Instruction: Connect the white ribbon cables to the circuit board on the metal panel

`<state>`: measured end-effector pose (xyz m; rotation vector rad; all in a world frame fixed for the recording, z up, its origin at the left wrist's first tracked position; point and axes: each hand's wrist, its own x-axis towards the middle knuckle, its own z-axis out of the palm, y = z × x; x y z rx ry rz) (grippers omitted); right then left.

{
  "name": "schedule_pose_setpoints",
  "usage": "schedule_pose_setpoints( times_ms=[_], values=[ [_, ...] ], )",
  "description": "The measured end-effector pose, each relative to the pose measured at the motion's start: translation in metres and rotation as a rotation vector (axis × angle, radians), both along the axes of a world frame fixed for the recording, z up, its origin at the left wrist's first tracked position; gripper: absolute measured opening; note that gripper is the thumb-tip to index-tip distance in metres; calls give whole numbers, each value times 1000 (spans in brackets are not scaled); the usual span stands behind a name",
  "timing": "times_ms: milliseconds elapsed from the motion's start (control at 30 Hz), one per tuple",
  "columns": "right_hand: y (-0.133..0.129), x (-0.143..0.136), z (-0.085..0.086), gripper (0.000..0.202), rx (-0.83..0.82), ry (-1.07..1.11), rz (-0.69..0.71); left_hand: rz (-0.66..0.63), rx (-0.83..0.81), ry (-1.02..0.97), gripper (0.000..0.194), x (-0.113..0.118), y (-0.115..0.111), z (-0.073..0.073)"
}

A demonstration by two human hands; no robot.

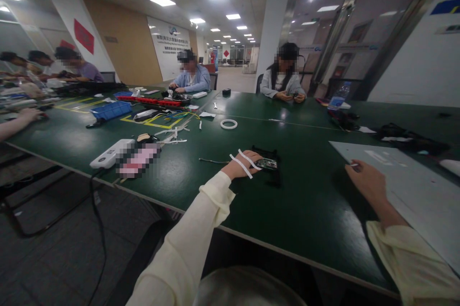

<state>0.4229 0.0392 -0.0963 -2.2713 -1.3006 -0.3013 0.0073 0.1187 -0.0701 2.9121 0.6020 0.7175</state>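
Observation:
My left hand (244, 164) is closed at the near left end of a green circuit board (269, 163), which lies in a black frame (276, 179) on the table. Two white tape strips (241, 166) stick across the back of this hand. A thin cable (212, 160) runs left from beneath it. Off to the right, my right hand (368, 183) is closed in a pinch at the left edge of a grey-white board (406, 176). A small white piece of tape (355, 165) shows between its fingertips.
A ring-shaped white tape roll (229, 124) lies beyond my left hand, with a small wrench (215, 105) farther back. To the left are a white power bank (112, 153), a pink phone (140, 161), paper scraps (174, 135) and a blue bin (111, 111). Several people sit around the table.

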Motion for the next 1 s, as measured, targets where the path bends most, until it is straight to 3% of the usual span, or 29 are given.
schedule_pose_setpoints(
  times_ms=[267,600,1000],
  values=[
    [2,-48,15,40,-42,175,41,2,45,9,35,1,-3,3],
    [-7,-115,26,34,72,309,293,135,82,41,45,0,-5,2],
    [-11,-142,24,33,106,403,451,162,110,69,51,-2,-1,4]
  ],
)
